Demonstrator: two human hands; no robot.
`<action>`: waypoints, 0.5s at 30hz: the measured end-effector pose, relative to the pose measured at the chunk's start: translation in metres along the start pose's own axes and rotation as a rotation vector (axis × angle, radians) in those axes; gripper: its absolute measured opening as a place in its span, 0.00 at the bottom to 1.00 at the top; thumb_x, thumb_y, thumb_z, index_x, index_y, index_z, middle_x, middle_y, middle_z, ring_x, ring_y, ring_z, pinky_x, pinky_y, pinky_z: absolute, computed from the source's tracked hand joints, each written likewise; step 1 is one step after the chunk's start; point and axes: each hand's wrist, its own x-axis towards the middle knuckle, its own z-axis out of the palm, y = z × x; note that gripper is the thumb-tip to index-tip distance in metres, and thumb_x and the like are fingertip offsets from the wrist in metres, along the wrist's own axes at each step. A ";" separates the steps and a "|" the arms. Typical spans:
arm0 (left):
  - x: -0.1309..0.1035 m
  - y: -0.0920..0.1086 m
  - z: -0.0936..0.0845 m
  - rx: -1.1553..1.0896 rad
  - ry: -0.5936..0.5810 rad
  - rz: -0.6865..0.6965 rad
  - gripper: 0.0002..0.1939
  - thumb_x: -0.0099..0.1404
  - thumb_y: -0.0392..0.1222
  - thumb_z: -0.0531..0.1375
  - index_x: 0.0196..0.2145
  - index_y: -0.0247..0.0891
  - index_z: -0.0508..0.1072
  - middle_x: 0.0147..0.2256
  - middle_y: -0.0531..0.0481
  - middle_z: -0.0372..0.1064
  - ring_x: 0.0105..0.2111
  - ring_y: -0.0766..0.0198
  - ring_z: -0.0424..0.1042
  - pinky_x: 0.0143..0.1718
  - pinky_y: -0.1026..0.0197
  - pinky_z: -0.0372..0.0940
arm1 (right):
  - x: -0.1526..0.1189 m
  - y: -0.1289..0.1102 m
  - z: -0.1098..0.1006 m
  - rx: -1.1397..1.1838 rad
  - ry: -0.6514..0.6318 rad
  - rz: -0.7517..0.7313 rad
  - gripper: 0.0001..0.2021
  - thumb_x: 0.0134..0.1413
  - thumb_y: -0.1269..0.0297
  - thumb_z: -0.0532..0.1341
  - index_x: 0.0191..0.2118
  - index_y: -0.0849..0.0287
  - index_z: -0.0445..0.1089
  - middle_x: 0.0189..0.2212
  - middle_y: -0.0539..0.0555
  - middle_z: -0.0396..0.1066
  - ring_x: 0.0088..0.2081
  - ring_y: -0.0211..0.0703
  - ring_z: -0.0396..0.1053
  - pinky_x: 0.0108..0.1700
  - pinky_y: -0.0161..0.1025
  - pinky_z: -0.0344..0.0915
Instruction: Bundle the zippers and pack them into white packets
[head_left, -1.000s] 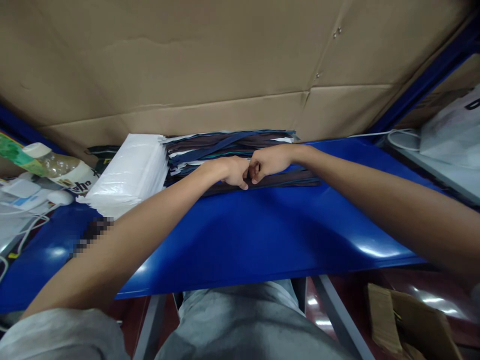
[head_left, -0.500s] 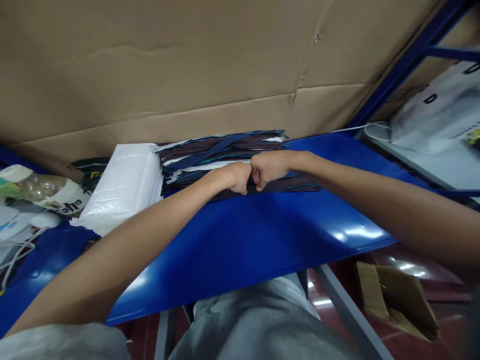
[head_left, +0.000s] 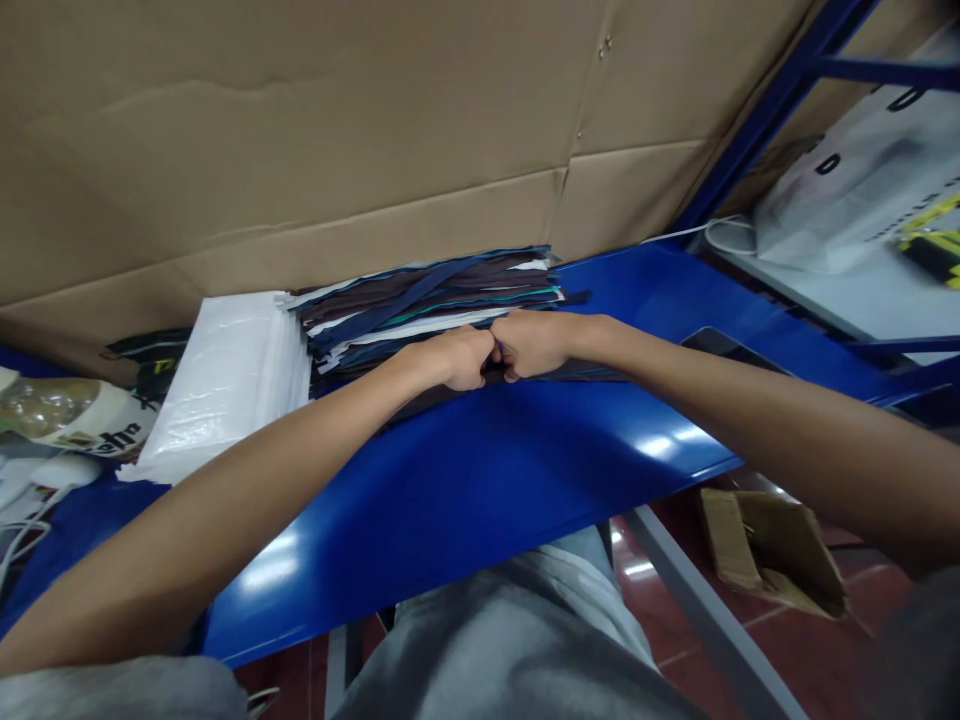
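Observation:
A flat pile of dark cloth strips (head_left: 435,295), navy, brown and white with a teal edge, lies at the back of the blue table (head_left: 480,470) against the cardboard wall. My left hand (head_left: 456,357) and my right hand (head_left: 529,343) meet knuckle to knuckle at the pile's front edge. Both are closed, pinching a dark strip at the bottom of the pile. What lies between the fingers is mostly hidden.
A stack of white plastic bags (head_left: 225,385) lies left of the pile, with a plastic bottle (head_left: 64,415) and white cables further left. A brown cardboard wall (head_left: 337,130) backs the table. A white bag (head_left: 855,180) sits on the right shelf; a cardboard box (head_left: 772,550) rests on the floor.
The view has swung to the right and slightly up. My two hands stay together at the front of the cloth pile, with the fingers a little more tightly closed.

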 end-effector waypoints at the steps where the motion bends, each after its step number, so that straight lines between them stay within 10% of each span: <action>1: -0.002 0.001 0.001 -0.010 0.002 -0.012 0.18 0.67 0.40 0.66 0.53 0.39 0.83 0.47 0.42 0.81 0.40 0.54 0.79 0.41 0.58 0.68 | 0.000 0.001 0.001 0.005 0.009 -0.023 0.03 0.52 0.67 0.68 0.30 0.60 0.78 0.25 0.53 0.75 0.26 0.40 0.62 0.32 0.41 0.53; 8: -0.021 0.008 0.020 -0.115 0.091 -0.075 0.09 0.69 0.39 0.61 0.37 0.37 0.82 0.39 0.36 0.80 0.36 0.47 0.80 0.37 0.52 0.68 | -0.003 0.018 0.014 0.117 0.076 -0.280 0.06 0.53 0.70 0.64 0.27 0.57 0.67 0.26 0.52 0.72 0.28 0.41 0.63 0.34 0.41 0.53; 15: -0.044 0.017 0.028 -0.096 0.250 -0.189 0.12 0.73 0.37 0.57 0.48 0.36 0.79 0.48 0.34 0.79 0.44 0.43 0.82 0.42 0.50 0.71 | -0.007 0.023 0.014 0.179 0.185 -0.369 0.03 0.60 0.72 0.61 0.38 0.57 0.69 0.34 0.55 0.75 0.34 0.45 0.68 0.35 0.40 0.54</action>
